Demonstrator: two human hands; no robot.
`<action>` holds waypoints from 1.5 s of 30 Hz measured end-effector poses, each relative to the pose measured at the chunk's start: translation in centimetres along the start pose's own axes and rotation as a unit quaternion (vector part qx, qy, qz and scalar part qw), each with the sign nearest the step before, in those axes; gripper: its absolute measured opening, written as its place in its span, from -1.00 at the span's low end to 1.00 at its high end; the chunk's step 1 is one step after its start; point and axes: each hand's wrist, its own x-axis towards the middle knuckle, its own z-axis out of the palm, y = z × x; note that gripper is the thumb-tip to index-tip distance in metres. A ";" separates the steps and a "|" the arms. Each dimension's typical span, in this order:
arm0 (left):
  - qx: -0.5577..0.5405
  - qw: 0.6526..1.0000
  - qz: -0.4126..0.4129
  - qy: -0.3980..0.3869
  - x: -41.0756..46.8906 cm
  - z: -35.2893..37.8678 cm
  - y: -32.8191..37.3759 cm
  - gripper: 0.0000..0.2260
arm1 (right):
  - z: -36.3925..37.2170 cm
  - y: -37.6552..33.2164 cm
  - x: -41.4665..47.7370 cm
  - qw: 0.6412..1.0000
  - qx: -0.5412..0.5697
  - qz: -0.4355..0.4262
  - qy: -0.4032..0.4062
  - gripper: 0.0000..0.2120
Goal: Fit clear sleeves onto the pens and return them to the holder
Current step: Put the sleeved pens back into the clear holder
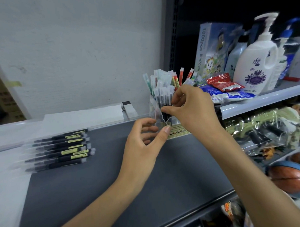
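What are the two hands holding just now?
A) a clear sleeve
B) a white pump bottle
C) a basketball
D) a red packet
A: the right hand pinches a clear sleeve partway up and the left hand holds its lower end, just in front of the upright pens.

Shows two bare hands, left hand [143, 142] and right hand [195, 108], both slim-fingered with smooth knuckles. Carries a short, rounded, plain thumbnail [167, 129] on the left. Runs back uncovered along the left forearm [104, 201] and the right forearm [253, 171] to the near edge. Cannot tell whether the pale patch [291, 199] beside the right elbow is worn cloth.
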 end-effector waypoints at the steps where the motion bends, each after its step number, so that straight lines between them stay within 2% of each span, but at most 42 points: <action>1: 0.000 1.000 -0.002 0.000 0.0 0.0 0.0 -0.63 | 0.1 0.1 0.0 1.000 0.001 0.001 0.000 -0.67; 4: 0.004 1.000 -0.002 0.000 0.1 0.0 -0.2 -0.70 | 0.0 0.1 0.0 1.000 -0.001 0.004 -0.003 -0.69; 12: 0.005 1.000 -0.001 0.001 0.1 0.0 -0.2 -0.73 | -0.8 0.1 0.3 0.999 -0.008 0.021 -0.030 -0.83; 22: 0.022 1.000 0.017 0.014 -0.1 -0.1 -0.4 -0.76 | -1.2 -0.3 -1.2 1.000 -0.013 0.021 -0.012 -0.82; 27: 0.116 0.988 0.071 0.067 -0.5 -0.6 -0.6 -0.85 | -2.1 -0.2 -4.5 0.999 -0.008 0.038 0.009 -0.88; 33: 0.224 0.956 0.147 0.120 -1.2 -0.5 0.2 -0.84 | -2.7 -0.1 -8.6 0.997 -0.038 0.050 -0.043 -0.85; 39: 0.183 0.975 0.104 0.078 -0.3 -2.7 3.8 -0.73 | -3.2 -1.6 -9.8 0.998 -0.031 0.032 -0.051 -0.74; 42: 0.263 0.956 0.124 0.041 -1.3 -6.5 5.9 -0.69 | -2.4 -3.2 -10.3 0.998 -0.017 0.003 -0.053 -0.70; 45: 0.363 0.920 0.142 0.028 -3.6 -11.5 6.7 -0.64 | -1.2 -4.9 -11.1 0.997 -0.005 -0.032 -0.069 -0.67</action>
